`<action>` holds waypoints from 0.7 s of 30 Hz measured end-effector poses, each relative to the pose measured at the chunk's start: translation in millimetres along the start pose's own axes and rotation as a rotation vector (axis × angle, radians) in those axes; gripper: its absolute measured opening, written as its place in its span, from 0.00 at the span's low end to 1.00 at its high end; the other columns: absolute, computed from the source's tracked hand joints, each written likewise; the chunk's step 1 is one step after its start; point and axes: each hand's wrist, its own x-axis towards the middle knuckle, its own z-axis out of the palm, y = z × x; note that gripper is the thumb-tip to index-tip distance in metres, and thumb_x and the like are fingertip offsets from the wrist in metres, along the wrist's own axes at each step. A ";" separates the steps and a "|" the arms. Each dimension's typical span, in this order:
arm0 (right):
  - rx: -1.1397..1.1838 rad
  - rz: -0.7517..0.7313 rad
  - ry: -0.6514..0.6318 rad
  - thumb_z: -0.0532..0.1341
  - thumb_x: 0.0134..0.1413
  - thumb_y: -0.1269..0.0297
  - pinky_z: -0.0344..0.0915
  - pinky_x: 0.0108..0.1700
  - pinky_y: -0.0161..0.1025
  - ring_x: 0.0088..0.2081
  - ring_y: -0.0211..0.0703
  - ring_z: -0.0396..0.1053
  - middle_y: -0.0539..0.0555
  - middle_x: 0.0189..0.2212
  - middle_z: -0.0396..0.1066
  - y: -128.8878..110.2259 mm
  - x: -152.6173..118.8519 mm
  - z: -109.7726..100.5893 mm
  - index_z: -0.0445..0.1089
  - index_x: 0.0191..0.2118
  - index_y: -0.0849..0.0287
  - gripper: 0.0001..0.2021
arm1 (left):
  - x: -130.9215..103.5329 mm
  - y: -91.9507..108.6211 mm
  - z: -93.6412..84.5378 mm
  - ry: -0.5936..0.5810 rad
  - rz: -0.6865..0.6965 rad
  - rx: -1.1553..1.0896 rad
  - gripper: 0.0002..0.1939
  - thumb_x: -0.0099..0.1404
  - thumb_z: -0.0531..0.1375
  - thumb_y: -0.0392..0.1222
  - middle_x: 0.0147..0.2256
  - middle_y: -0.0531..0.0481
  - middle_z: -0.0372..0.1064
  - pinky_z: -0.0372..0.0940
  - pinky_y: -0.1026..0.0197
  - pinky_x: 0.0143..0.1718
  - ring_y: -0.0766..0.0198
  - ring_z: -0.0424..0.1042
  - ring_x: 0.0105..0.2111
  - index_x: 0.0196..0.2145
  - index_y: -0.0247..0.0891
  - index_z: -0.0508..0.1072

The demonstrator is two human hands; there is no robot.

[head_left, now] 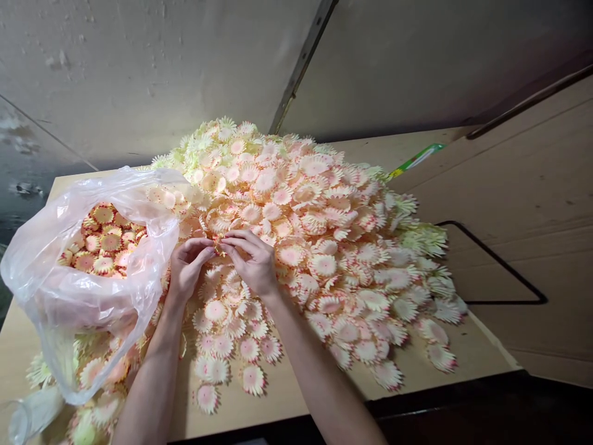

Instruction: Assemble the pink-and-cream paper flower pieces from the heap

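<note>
My left hand (pixel 186 266) and my right hand (pixel 252 259) meet over the pile, thumbs and fingertips pinched together. Between them is a small yellowish flower piece (pixel 219 245) with red-tipped edges, mostly covered by the fingers. Beneath and around both hands spreads a large heap of flower pieces (pixel 324 264), round and fringed, cream to pale pink with some greenish ones. Left of my left hand stands a translucent plastic bag (pixel 37 272), its mouth wide. Inside it lie several darker-edged flower pieces (pixel 110 240).
The wooden table (pixel 282 398) carries the heap, with loose pieces along its front. A clear plastic cup-like item (pixel 34 414) lies at the lower left. Behind is a grey wall (pixel 162 74). At right are a green packet (pixel 417 159), a bent black rod (pixel 504 262) and a cardboard panel (pixel 532 185).
</note>
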 end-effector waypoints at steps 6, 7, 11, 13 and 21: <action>-0.030 -0.005 -0.020 0.60 0.64 0.69 0.74 0.45 0.43 0.40 0.43 0.75 0.55 0.37 0.77 1.7 -1.3 0.8 0.77 0.38 0.55 0.07 | -0.4 0.3 0.7 -0.018 0.008 0.024 0.13 0.52 0.73 0.40 0.35 0.49 0.79 0.73 0.62 0.41 0.64 0.78 0.36 0.36 0.39 0.80; -0.029 -0.012 -0.020 0.59 0.64 0.69 0.74 0.45 0.43 0.40 0.44 0.75 0.56 0.37 0.77 1.9 -1.4 0.9 0.76 0.38 0.56 0.07 | -0.5 0.7 1.3 -0.018 0.013 0.032 0.14 0.52 0.74 0.40 0.36 0.49 0.79 0.73 0.62 0.41 0.63 0.78 0.36 0.37 0.39 0.80; -0.041 -0.019 -0.032 0.57 0.65 0.69 0.74 0.45 0.44 0.41 0.44 0.75 0.57 0.37 0.77 2.7 -1.7 1.4 0.74 0.39 0.56 0.08 | -0.4 1.7 3.0 -0.002 0.008 0.043 0.14 0.52 0.74 0.40 0.35 0.49 0.79 0.73 0.63 0.40 0.64 0.78 0.35 0.37 0.39 0.80; -0.044 -0.006 -0.037 0.56 0.66 0.68 0.74 0.46 0.45 0.42 0.45 0.75 0.57 0.38 0.77 3.3 -2.4 1.7 0.74 0.40 0.56 0.08 | -0.4 1.7 3.2 -0.001 -0.006 0.028 0.13 0.52 0.73 0.41 0.35 0.50 0.79 0.73 0.63 0.39 0.65 0.77 0.35 0.37 0.39 0.80; -0.020 0.024 -0.022 0.58 0.65 0.66 0.74 0.46 0.44 0.41 0.45 0.75 0.56 0.37 0.77 2.6 -2.7 1.8 0.73 0.39 0.55 0.07 | 0.1 0.3 1.3 0.021 0.029 0.052 0.10 0.53 0.72 0.43 0.32 0.51 0.77 0.72 0.65 0.36 0.67 0.75 0.31 0.33 0.38 0.79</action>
